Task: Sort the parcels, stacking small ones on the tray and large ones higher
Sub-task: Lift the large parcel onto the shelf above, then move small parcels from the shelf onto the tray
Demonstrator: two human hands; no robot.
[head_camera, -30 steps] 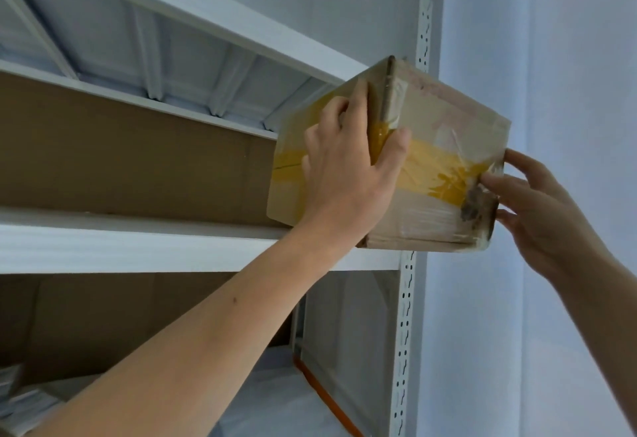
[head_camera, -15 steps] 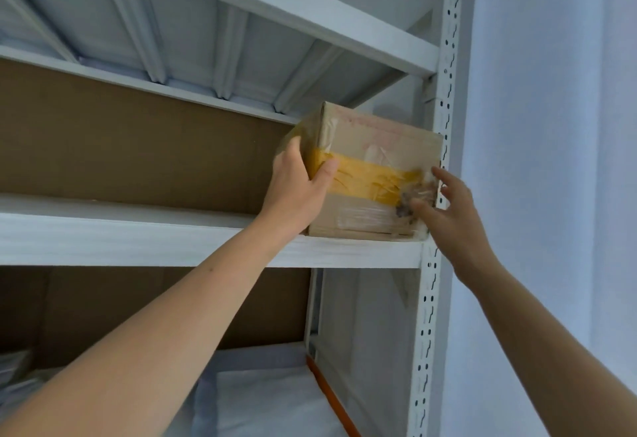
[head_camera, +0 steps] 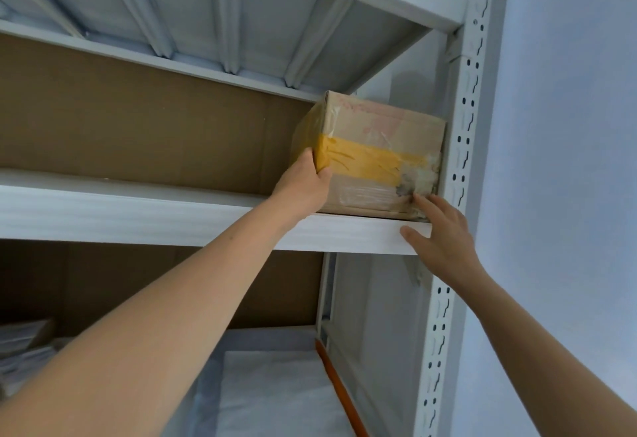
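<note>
Overhead, the white steel shelving rack (head_camera: 465,126) with its perforated upright filled most of the view, backed by brown cardboard sheeting (head_camera: 138,133). Its white upper shelf (head_camera: 138,209) carried the one parcel being handled: a large brown cardboard box banded with yellow tape (head_camera: 379,147). The box sat flat on the board at the far right end, just beside the upright. Judged from that, this large parcel was as good as placed up high, with only the letting-go left. On the lower level lay a pale padded sheet (head_camera: 275,395) and, at the far left, some blurred flat parcels (head_camera: 24,340). No tray could be made out, so how much sorting was left could not be told.

Both bare arms reached up and forward. The left hand (head_camera: 303,188) was at the box's near left corner, its grip clasped round that edge, with the thumb on the taped front and the fingers along the side face. The right hand (head_camera: 441,236) was released, fingers straight. Their tips touched the box's scuffed lower right corner while the thumb rested on the shelf's front edge.
</note>
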